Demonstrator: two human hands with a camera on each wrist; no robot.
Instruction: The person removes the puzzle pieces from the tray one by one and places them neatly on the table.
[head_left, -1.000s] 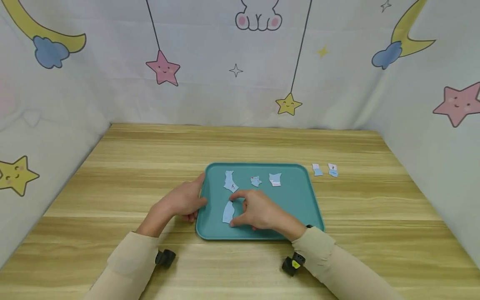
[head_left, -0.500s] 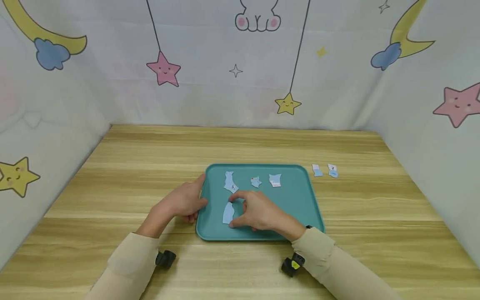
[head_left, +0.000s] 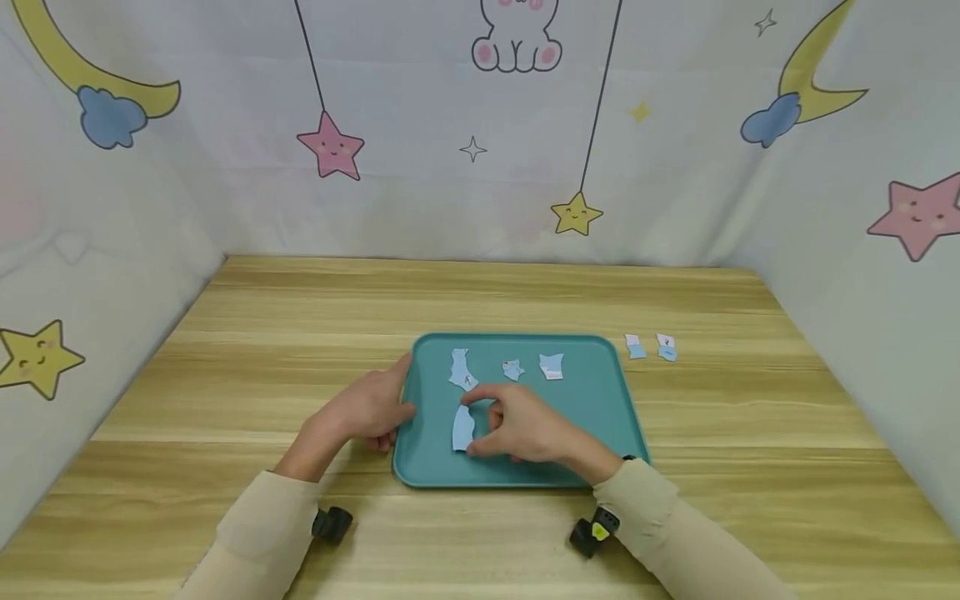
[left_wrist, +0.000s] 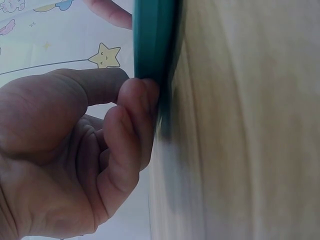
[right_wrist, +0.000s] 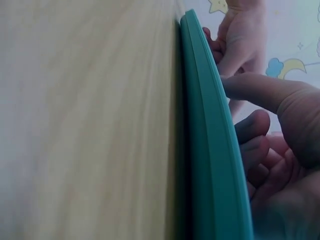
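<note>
On the teal tray (head_left: 592, 417), a curved light blue paper piece (head_left: 462, 428) lies flat near the left front. My right hand (head_left: 528, 425) holds it at its two ends, index finger at the far end and thumb at the near end; the other fingers are tucked in. The left wrist view shows my left hand (left_wrist: 75, 145) gripping the tray's left edge, with the thumb at the rim and fingers curled against its outer side. Behind the piece are a taller light blue paper piece (head_left: 461, 367), a small star-like piece (head_left: 513, 369) and a blue-and-white piece (head_left: 551, 367).
Two small white-and-blue paper pieces, one nearer the tray (head_left: 635, 347) and one farther right (head_left: 666, 347), lie on the wooden table (head_left: 750, 400) outside the tray's right side. A white curtain (head_left: 420, 167) with stars and moons closes off the back and sides.
The curved paper piece has shifted slightly right on the tray along with my right hand. My left hand keeps its grip on the edge. The head view has tilted slightly up.
</note>
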